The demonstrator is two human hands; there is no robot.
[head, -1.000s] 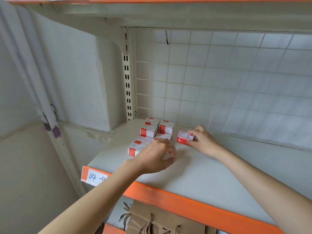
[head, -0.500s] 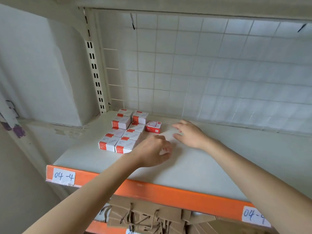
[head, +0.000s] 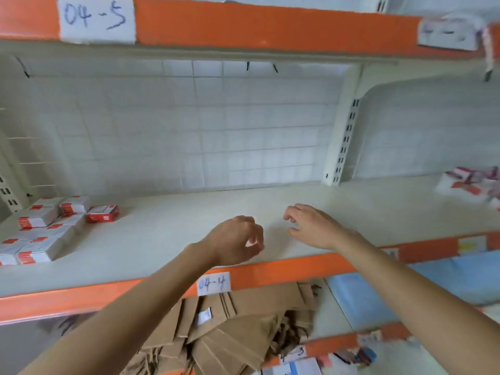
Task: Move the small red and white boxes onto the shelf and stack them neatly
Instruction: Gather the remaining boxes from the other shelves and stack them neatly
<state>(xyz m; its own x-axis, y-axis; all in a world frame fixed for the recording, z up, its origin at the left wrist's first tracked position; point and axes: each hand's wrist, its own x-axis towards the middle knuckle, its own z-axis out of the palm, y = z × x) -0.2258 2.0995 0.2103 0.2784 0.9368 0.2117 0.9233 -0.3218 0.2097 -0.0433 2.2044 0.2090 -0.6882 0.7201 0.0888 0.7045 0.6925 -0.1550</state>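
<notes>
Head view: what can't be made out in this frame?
- Red and white boxes: the pile runs off the left edge, so no count.
- Right-hand pile: motion-blurred and cut by the right edge.
- Upper right label: writing smeared.
- Left hand: its back hides the fingertips, though nothing seems held.
- Right hand: holds nothing.

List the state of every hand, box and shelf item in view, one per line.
left hand: fingers loosely curled, holding nothing
right hand: relaxed, empty, above the shelf
red and white boxes: grouped at shelf's left end, some stacked
red box: lying flat beside the group
brown paper bags: piled on the lower shelf
</notes>
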